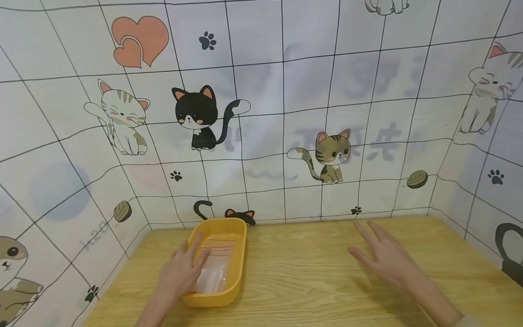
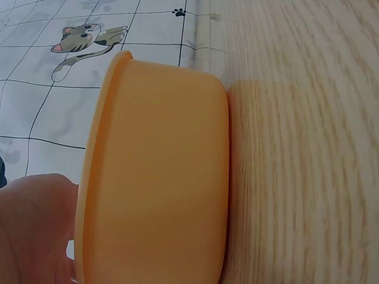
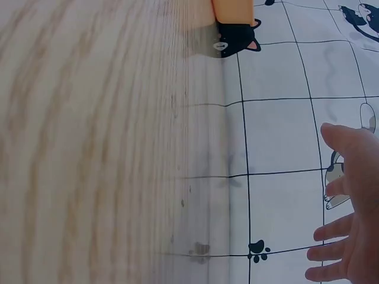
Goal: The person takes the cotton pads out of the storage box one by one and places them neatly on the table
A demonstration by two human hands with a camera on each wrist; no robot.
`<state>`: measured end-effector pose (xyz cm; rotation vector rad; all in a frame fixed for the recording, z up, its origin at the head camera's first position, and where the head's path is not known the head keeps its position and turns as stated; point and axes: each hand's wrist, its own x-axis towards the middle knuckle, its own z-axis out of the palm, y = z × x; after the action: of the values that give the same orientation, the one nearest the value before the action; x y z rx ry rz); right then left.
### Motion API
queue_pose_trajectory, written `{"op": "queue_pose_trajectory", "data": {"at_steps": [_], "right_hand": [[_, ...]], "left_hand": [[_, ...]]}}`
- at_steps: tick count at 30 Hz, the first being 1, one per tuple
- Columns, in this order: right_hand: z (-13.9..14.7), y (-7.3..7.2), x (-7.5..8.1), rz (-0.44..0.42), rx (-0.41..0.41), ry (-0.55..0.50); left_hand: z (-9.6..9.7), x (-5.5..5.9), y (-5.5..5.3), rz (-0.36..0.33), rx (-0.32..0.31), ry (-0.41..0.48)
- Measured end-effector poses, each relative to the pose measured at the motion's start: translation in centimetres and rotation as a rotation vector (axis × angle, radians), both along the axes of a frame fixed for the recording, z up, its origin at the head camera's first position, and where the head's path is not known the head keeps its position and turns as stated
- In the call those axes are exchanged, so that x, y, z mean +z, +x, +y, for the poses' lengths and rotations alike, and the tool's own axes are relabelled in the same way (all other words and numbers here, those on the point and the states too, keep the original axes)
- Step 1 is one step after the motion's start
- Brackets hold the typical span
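Note:
On the left of the wooden table stands a yellow plastic basin [image 1: 216, 299] with rounded corners. Inside lie clear, shiny plastic-looking pieces [image 1: 213, 274] with thin pinkish strips [image 1: 224, 249] toward the far end; their kind is unclear. My left hand [image 1: 180, 270] is over the basin's left side, fingers spread and loosely bent. In the left wrist view the hand [image 2: 38, 225] shows right at the rim, its fingers mostly hidden behind the basin wall [image 2: 160, 165]. Above the table's right half my right hand [image 1: 388, 259] hovers, fingers apart, holding nothing; the right wrist view shows it too.
A white cloth [image 1: 265, 136] with a black grid and cartoon cats hangs behind the table [image 1: 302, 272] and along both sides. At the far right edge is a dark looped object [image 1: 508, 250], partly cut off. The basin stands close to the back cloth.

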<state>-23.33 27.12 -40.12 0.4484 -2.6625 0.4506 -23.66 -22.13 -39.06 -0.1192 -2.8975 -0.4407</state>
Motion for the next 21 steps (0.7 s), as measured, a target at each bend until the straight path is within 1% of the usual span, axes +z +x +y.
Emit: {"op": "queue_pose_trajectory", "data": {"at_steps": [5,9,15,19,21], "right_hand": [[-0.5,0.0,0.1,0.002,0.007,-0.012],[-1.1,0.0,0.2,-0.020,0.015,-0.047],[-2.3,-0.1,0.5,-0.043,0.031,-0.072],[-2.8,-0.2,0.5,-0.054,0.025,-0.074],[-3.0,-0.3,0.5,-0.055,0.024,-0.069]], "left_hand": [[0.0,0.1,-0.1,0.008,0.024,0.023],[-0.1,0.0,-0.2,0.019,0.038,0.041],[-0.7,-0.2,-0.6,0.047,0.031,0.055],[-1.2,0.0,-0.8,0.075,0.022,0.064],[-1.4,0.0,-0.9,0.097,0.009,0.054]]}}
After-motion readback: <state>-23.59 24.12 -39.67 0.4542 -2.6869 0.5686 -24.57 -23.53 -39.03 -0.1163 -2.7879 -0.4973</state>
